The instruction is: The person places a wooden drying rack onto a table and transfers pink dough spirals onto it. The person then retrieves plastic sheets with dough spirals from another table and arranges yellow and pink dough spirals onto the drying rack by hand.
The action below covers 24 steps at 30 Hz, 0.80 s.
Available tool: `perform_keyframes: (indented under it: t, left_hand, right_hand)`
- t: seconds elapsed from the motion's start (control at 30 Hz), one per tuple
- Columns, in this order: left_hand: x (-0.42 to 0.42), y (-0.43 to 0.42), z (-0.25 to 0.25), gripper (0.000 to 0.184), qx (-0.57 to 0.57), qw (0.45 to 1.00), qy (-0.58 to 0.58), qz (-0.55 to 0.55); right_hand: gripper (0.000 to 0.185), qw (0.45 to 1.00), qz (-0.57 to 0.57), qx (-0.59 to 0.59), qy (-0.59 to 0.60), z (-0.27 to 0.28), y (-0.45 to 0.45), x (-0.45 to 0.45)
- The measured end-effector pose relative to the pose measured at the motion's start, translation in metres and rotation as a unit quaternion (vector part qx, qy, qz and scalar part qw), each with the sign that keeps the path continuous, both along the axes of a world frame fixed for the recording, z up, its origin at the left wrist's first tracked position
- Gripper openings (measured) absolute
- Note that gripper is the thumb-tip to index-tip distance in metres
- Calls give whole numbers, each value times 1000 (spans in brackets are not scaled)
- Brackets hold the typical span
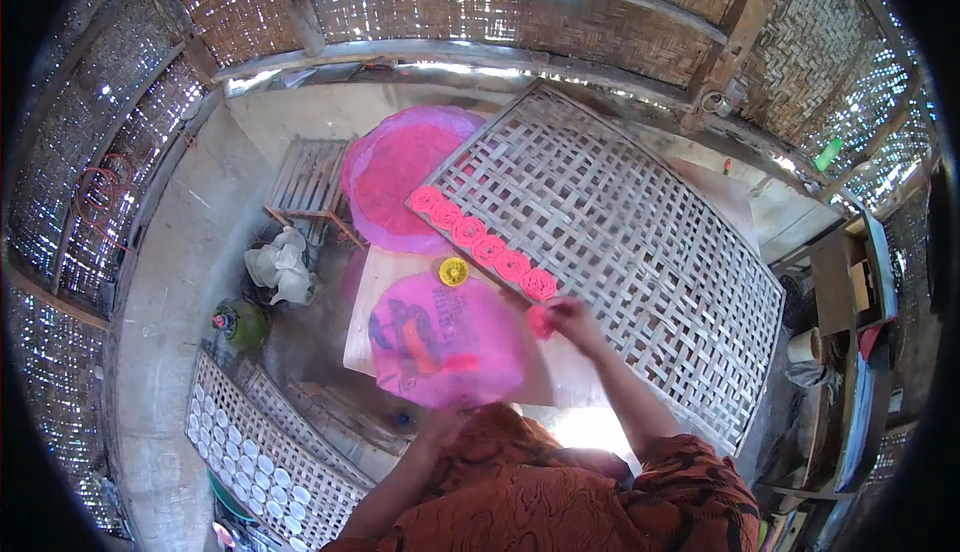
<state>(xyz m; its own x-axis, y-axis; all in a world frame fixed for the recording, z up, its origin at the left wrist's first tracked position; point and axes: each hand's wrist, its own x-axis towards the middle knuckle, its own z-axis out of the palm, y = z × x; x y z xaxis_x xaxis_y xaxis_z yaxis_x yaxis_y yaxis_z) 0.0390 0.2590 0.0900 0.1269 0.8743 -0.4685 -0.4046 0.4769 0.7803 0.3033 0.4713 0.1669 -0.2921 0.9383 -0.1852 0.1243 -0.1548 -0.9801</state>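
Observation:
My right hand point(574, 322) is closed on a pink coiled disc point(541, 322) at the near edge of a large woven bamboo rack point(640, 222). Along that edge lies a row of several pink coiled discs point(490, 249), which look like rings of thin strands. My left hand point(448, 420) is low, at the near rim of a round pink plastic-covered surface point(480, 327) with printed marks; its fingers are blurred and partly hidden. On the pale board behind that surface sits a small yellow ridged cup-like piece point(453, 272).
Beyond the board is a larger round pink surface point(390, 167) near a slatted wooden stool point(310, 180). To the left are a white plastic bag point(280, 268), a green jug point(243, 325) and a rack with several white discs point(245, 467). Shelving point(850, 282) stands at right.

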Motion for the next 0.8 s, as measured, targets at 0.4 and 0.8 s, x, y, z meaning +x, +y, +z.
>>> perform_keyframes:
  t: [0.4, 0.8]
  left_hand:
    - [-11, -8, -16, 26, -166, 938, -142, 268]
    - [7, 32, 75, 28, -64, 943, -103, 309]
  right_hand:
    - [27, 908, -11, 157, -388, 8, 26, 32]
    - [34, 951, 307, -4, -12, 4, -36, -111]
